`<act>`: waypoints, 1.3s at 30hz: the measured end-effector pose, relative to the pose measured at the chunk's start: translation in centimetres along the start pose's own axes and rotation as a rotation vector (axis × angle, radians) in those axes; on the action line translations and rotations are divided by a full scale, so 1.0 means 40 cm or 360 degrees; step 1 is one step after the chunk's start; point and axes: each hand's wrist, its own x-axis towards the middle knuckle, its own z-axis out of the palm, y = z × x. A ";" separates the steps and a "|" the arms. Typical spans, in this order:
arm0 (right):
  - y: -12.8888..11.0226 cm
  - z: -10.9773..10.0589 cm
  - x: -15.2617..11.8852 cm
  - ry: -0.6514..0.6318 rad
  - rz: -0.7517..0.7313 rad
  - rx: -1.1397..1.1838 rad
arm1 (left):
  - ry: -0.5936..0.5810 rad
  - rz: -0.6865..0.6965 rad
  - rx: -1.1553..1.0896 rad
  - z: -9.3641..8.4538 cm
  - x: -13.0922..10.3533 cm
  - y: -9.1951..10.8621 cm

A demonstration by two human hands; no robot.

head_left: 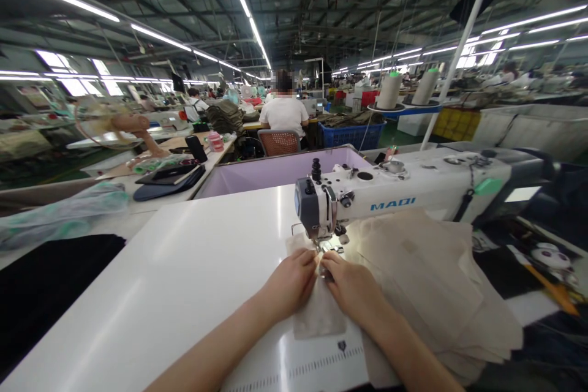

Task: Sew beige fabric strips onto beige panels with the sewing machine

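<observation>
A white sewing machine [390, 193] stands on the white table [184, 257], its lit needle area just beyond both hands. My left hand [294, 277] is closed, its fingertips pressed on a small beige fabric piece [319, 317] at the presser foot. Close beside it, my right hand [351, 282] is also closed, thumb and fingers pinching the same piece at its right edge. The fabric reaches from behind the foot toward the table's front edge. Several layers of larger beige fabric [427, 282] lie to the right, under the machine arm and beside my right forearm.
Behind the table is a lilac-lined bin [275, 168]. Dark cloth [50, 300] lies at the left. A side table holds a fan [133, 125], a phone [196, 149] and a pink cup [215, 141]. Thread cones [389, 92] stand behind the machine. A person [283, 111] sits ahead.
</observation>
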 end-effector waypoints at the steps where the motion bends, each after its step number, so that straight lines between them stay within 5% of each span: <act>1: -0.002 0.001 -0.003 0.0005 -0.0009 0.0009 | 0.0007 -0.0009 -0.0005 0.000 -0.001 0.001; 7: -0.015 -0.007 -0.064 0.0135 -0.0037 0.0048 | -0.0117 -0.0203 0.0278 0.007 -0.039 0.074; 14: 0.095 -0.069 -0.144 0.0424 0.0574 -0.0331 | -0.0501 -0.0400 0.0375 0.013 -0.106 0.173; 18: 0.149 -0.064 -0.146 0.0457 0.0616 -0.0474 | -0.0482 -0.0501 0.0465 -0.003 -0.090 0.138; 25: 0.212 -0.025 -0.139 0.0599 0.0461 -0.0472 | -0.0238 -0.0693 0.0551 -0.062 -0.007 -0.019; 28: 0.232 -0.030 -0.145 0.0629 0.0359 -0.0343 | -0.0128 -0.0790 0.0498 -0.065 -0.001 -0.031; 35: 0.086 0.008 -0.203 0.0099 -0.0501 -0.0024 | -0.0053 0.0073 0.0188 -0.051 -0.076 0.054; 39: 0.014 0.040 -0.233 -0.0048 -0.0655 -0.0046 | -0.0185 0.0375 0.0131 -0.078 -0.107 0.052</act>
